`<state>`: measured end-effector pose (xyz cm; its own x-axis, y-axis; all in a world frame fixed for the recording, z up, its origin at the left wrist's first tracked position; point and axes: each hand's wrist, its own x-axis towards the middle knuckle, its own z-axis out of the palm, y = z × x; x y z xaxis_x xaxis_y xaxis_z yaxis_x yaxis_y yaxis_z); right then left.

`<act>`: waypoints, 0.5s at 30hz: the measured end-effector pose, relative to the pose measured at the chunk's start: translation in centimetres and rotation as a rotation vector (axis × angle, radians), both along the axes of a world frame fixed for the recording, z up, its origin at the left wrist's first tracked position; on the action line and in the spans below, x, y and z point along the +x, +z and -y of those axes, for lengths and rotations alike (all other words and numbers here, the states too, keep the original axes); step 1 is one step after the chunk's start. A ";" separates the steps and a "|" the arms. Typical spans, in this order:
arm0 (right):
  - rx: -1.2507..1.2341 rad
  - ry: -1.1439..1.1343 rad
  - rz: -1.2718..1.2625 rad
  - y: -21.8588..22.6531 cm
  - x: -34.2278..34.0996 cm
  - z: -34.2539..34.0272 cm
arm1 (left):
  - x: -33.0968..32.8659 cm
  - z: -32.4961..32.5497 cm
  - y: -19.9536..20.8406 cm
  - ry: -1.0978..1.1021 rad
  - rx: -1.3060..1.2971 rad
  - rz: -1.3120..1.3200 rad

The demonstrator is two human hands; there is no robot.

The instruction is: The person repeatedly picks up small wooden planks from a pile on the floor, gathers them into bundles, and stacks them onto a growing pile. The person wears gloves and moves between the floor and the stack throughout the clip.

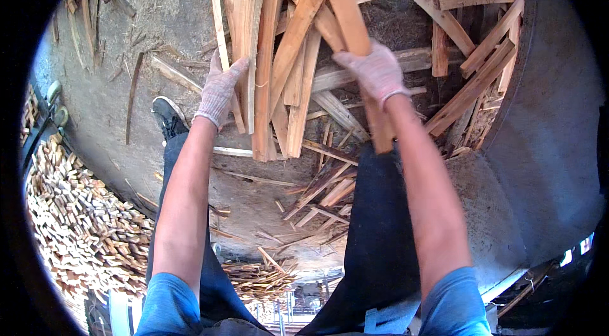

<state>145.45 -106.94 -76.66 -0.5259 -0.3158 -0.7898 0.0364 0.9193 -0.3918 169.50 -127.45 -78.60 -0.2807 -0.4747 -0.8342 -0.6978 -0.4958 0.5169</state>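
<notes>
Both my hands wear pale knitted gloves. My right hand (375,72) is closed on a long wooden slat (344,3), which slants across the heap with its lower end by my right leg. My left hand (220,87) is closed on a thin wooden strip (217,9) at the heap's left edge, its thumb close to a wider curved slat (249,38). Between the hands lie several loose slats (298,41), overlapping and roughly lengthwise. The glove hides part of each grip, and the right one is slightly blurred.
More slats (472,85) lie crosswise at the right, beside a large grey curved sheet (552,120). Splintered offcuts (327,187) litter the ground between my legs. A big pile of short cut wood pieces (85,222) is at the lower left. My left shoe (170,117) stands beside the slats.
</notes>
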 end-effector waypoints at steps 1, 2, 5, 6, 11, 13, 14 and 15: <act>0.006 -0.126 0.129 1.2 2.0 1.6 | 0.4 -0.1 -0.2 0.050 0.029 -0.001; 0.081 -0.047 0.144 2.8 3.3 3.3 | 0.7 -0.4 -0.2 -0.010 0.048 0.000; -0.019 0.278 -0.001 3.0 11.8 8.9 | 4.1 -1.6 -2.1 -0.091 -0.008 -0.064; 0.015 0.208 -0.022 2.5 13.7 9.8 | 3.2 -2.5 -1.0 0.362 0.423 -0.084; -0.112 0.415 -0.064 2.5 13.1 10.2 | 8.5 -0.3 -0.6 0.189 0.483 0.049; -0.032 0.698 -0.226 3.7 7.9 10.7 | 10.6 -1.1 -1.1 0.145 0.308 0.002; -0.295 0.697 -0.666 0.8 5.1 7.3 | 9.3 -1.3 -1.0 0.108 0.260 -0.013; -0.145 0.780 -0.702 0.4 1.9 7.6 | 8.8 -1.7 -0.2 0.142 0.247 0.017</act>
